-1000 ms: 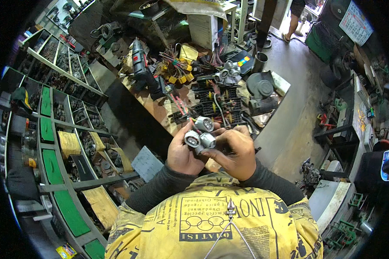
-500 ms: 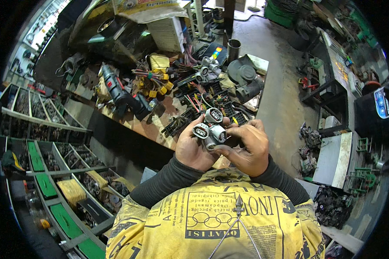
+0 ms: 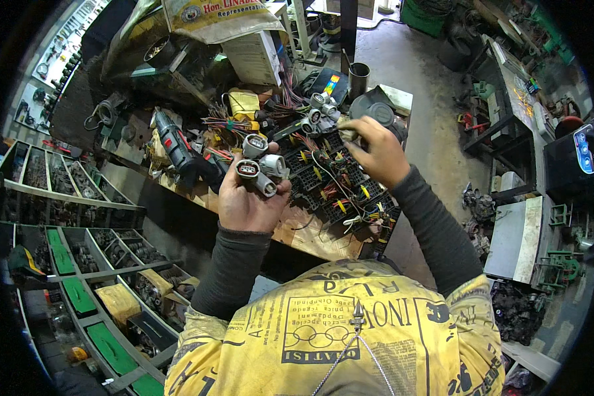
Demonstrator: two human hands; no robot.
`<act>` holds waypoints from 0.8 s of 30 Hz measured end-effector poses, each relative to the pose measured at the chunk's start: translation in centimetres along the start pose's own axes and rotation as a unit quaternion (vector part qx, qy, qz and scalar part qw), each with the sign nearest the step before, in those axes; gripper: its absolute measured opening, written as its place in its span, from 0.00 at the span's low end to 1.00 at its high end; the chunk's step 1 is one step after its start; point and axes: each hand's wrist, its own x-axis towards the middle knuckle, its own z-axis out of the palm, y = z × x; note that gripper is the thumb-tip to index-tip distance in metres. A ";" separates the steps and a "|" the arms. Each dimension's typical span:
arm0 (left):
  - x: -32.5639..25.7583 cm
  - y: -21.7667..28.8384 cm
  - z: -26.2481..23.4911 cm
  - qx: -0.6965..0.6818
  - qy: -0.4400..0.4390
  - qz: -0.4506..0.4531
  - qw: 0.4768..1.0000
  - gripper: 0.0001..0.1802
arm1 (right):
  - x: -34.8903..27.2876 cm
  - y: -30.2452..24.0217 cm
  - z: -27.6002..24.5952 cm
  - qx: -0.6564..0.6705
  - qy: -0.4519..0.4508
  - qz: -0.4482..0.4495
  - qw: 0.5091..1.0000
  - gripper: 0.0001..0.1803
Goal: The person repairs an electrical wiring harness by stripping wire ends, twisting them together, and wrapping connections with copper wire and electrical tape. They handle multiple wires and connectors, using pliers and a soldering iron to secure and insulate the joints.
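Observation:
My left hand [image 3: 249,210] is palm up over the bench's front edge, its fingers curled round a bunch of grey electrical connectors [image 3: 248,169]. Their open ends point up and to the side, showing dark or reddish insides. Farther right, my right hand [image 3: 381,157] is over the bench with its fingers bent toward the thumb; a small pale thing shows at the fingertips, too unclear to name. Just left of those fingertips lie more grey connectors [image 3: 320,113]. Below them spread black connector blocks [image 3: 340,173] with coloured wires and yellow pieces.
A dark cordless drill [image 3: 176,142] lies on the bench at left, beside wires with yellow connectors. A dark cup [image 3: 358,80] and a round grey part [image 3: 372,111] stand at the back right. Divided parts bins [image 3: 105,264] fill the left side; another workbench [image 3: 508,112] runs along the right.
My hands were together at the connectors and have parted. The left has carried the connectors left and away from me; the right has moved up and forward over the bench.

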 end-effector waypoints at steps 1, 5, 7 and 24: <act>0.4 0.3 -0.2 -0.006 0.016 0.000 1.000 0.19 | 1.1 0.7 0.5 -0.029 -0.010 -0.022 0.999 0.19; 1.3 1.1 -1.1 -0.011 0.041 -0.002 0.999 0.20 | 4.8 2.9 1.9 -0.153 -0.061 -0.072 0.984 0.24; 1.6 1.3 -1.6 -0.003 0.069 -0.004 0.998 0.20 | 5.9 3.8 2.4 -0.204 -0.053 -0.130 0.969 0.26; 5.6 0.8 -1.8 0.002 0.036 0.002 0.999 0.19 | 7.6 4.2 2.7 0.178 -0.014 -0.083 0.980 0.18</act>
